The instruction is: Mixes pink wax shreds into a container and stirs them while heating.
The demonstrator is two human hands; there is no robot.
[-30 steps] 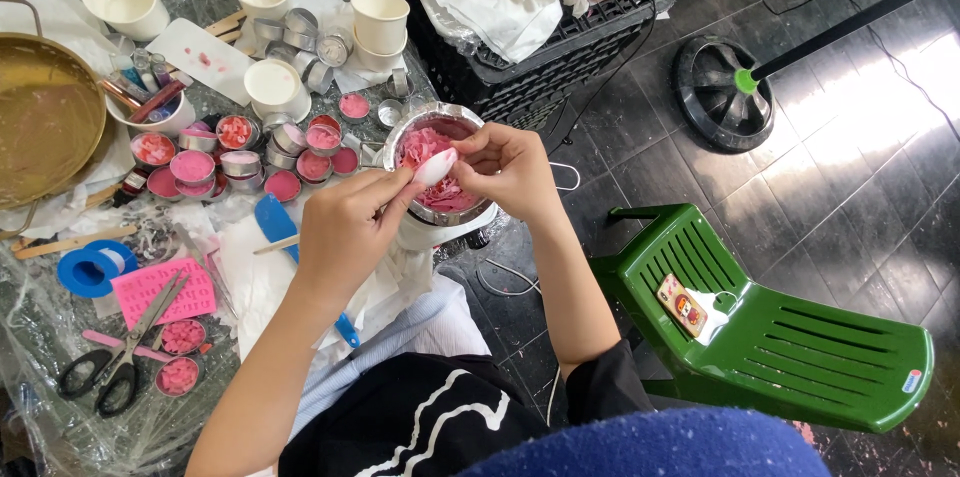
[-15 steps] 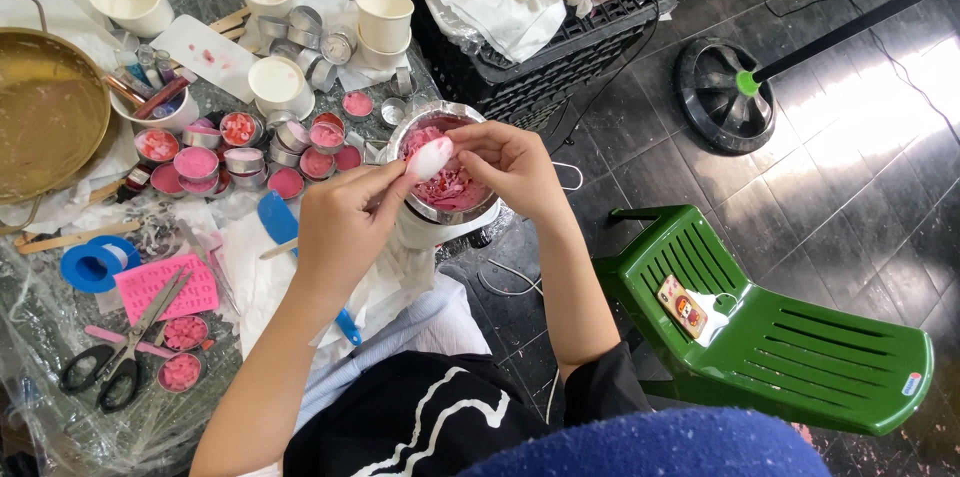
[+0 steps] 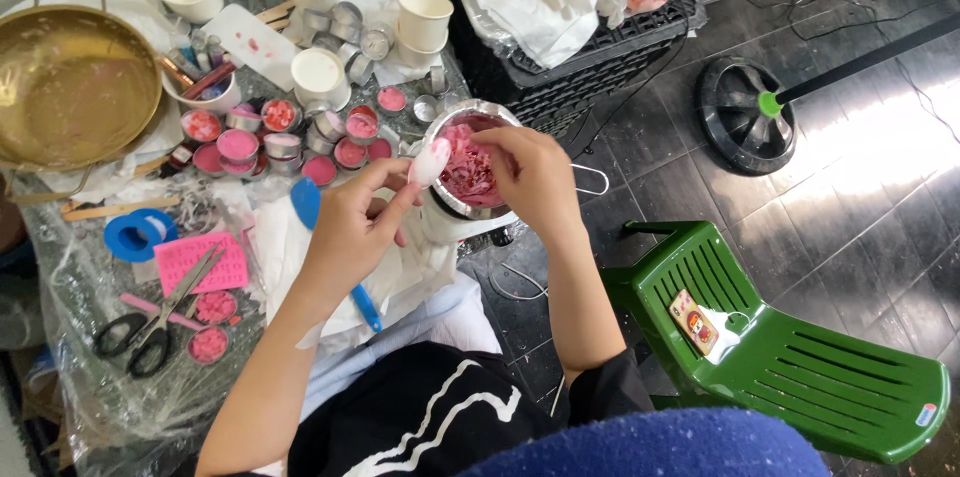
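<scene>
- Head view: The fingers (image 3: pixel 400 199) of the left hand (image 3: pixel 352 233) pinched the handle of a small white spoon (image 3: pixel 431 161), its bowl raised at the rim of a metal pot (image 3: pixel 440 199) holding pink wax (image 3: pixel 468 165).
- The right hand (image 3: pixel 530 175) rested over the pot's far side, its fingers curled together and its fingertips dipped into the pink mass; whether they gripped any of it could not be told.
- The pot stood at the right edge of a plastic-covered table (image 3: pixel 80 267), just in front of the person's lap.
- Behind it, toward the table's middle, sat a cluster of small tins (image 3: pixel 290 132) filled with pink wax, with white paper cups (image 3: pixel 425 19) along the far edge.
- A brass pan (image 3: pixel 70 87) occupied the far left corner.
- Scissors (image 3: pixel 150 322) lay near the left front edge beside a pink mould (image 3: pixel 200 262) and a roll of blue tape (image 3: pixel 140 234).
- A blue-handled tool (image 3: pixel 310 209) lay just left of the left hand.
- A green plastic chair (image 3: pixel 790 357) stood on the dark floor to the right.
</scene>
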